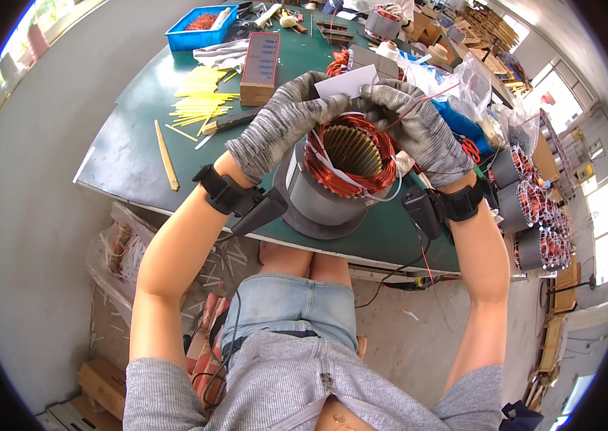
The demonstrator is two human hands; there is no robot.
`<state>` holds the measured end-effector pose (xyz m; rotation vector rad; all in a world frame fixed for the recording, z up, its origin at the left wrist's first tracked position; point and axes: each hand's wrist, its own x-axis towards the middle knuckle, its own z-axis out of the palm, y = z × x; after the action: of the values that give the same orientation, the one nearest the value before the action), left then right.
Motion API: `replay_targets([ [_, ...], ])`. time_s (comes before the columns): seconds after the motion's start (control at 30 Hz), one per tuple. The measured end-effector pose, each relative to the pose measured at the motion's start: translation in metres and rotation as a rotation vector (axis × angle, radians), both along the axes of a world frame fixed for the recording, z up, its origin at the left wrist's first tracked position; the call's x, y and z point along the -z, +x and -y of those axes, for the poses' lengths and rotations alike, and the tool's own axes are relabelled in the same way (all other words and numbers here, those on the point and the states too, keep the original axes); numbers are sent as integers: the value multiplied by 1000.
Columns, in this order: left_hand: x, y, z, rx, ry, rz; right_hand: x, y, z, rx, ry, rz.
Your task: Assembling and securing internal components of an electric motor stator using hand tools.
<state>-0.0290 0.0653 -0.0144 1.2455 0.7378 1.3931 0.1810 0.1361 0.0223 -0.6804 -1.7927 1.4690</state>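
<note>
A grey motor stator (325, 194) stands upright before me on the green table, red-brown copper windings (350, 161) ringing its slotted bore. White lacing cord runs over the coils. Both hands wear grey striped gloves and are raised at the stator's far rim. Between them is a small white sheet (347, 82), apparently insulating paper. My left hand (286, 118) pinches its left side between thumb and fingers. At its lower right edge, my right hand (415, 126) has its fingers closed on the sheet. A thin red wire passes by my right fingers.
Yellow strips (203, 93) lie left of a wooden block with a labelled face (259, 68). A pointed bamboo-like stick (166, 156) rests near the table's left edge. Beyond is a blue bin (200, 29). Plastic bags (472, 82) crowd the right; several wound stators (534, 208) are stacked past them.
</note>
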Motion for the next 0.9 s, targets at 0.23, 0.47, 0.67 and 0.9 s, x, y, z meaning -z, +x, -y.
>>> replay_targets([
  [0.23,11,0,-10,20,-95,311,1,-1,3,-52,-64,105],
  [0.47,25,-28,9,-329,128,336,39,14,18,377,755,932],
  [0.67,68,-35,44,-431,69,172,52,33,15,73,238,347],
  [0.9,92,12,60,-398,293,-16,46,13,-13,-55,-44,234],
])
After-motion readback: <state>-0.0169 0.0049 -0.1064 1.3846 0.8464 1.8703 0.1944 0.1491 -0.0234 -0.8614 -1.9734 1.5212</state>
